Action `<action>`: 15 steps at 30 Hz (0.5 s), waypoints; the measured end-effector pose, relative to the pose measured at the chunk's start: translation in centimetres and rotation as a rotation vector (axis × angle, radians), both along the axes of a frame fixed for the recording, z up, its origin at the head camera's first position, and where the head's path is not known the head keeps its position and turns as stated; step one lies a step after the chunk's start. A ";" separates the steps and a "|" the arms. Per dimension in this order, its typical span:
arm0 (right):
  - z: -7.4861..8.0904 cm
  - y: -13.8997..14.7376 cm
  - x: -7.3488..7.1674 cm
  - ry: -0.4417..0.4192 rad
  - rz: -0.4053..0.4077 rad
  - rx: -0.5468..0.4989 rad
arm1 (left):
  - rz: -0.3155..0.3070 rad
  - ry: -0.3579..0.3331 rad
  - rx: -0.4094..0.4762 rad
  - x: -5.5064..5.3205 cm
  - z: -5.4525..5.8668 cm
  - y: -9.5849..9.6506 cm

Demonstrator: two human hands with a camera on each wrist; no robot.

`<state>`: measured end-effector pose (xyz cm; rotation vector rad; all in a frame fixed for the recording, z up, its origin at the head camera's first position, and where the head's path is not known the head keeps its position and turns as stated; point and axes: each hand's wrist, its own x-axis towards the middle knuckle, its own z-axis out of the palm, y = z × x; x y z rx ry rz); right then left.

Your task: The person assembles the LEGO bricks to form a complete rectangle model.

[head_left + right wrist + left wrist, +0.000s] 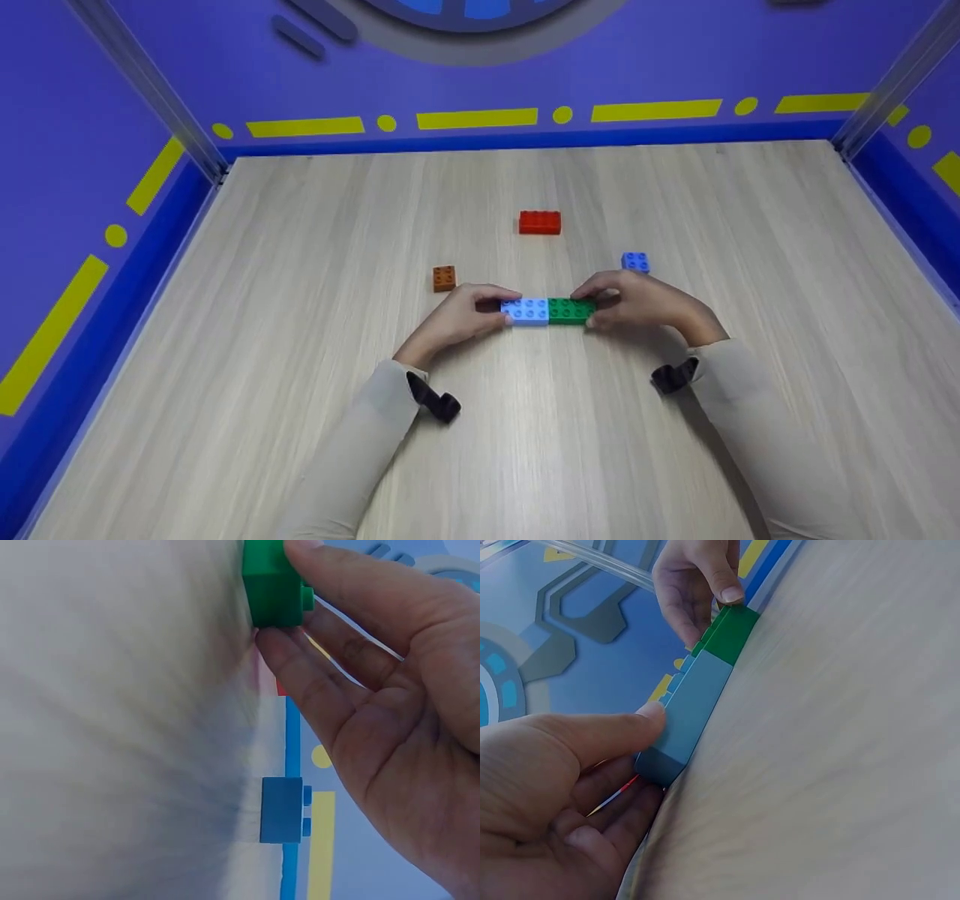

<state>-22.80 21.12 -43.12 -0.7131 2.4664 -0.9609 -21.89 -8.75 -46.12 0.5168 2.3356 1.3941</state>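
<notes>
A light blue toy brick (pixel 530 311) and a green toy brick (pixel 568 312) lie end to end on the table, their short sides touching. My left hand (pixel 472 313) pinches the light blue brick at its left end, thumb on the near side. At the other end, my right hand (pixel 634 300) pinches the green brick between thumb and fingers. The left wrist view has the light blue brick (pixel 688 714) close up, with the green brick (pixel 730 634) beyond it. In the right wrist view only one end of the green brick (pixel 271 589) shows.
Behind the hands lies a red brick (pixel 539 223). A small orange-brown brick (pixel 444 278) sits just beyond the left hand, and a small blue brick (pixel 635 262) beyond the right one. Blue panels (pixel 480 90) wall in the wooden table (pixel 337 225) at the back and sides.
</notes>
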 end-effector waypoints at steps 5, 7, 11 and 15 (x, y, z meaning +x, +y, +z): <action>0.4 -0.1 -0.4 -0.011 0.021 -0.006 | 0.007 -0.002 -0.002 0.0 -0.1 0.0; 0.7 -0.2 -0.6 -0.008 0.011 -0.001 | 0.008 -0.006 -0.005 0.0 -0.1 0.0; 1.4 -0.4 -1.0 0.026 -0.033 0.013 | 0.006 -0.005 -0.013 0.0 0.0 0.0; 2.2 -0.8 -1.8 0.076 -0.056 0.005 | 0.006 -0.003 -0.017 0.0 0.0 0.0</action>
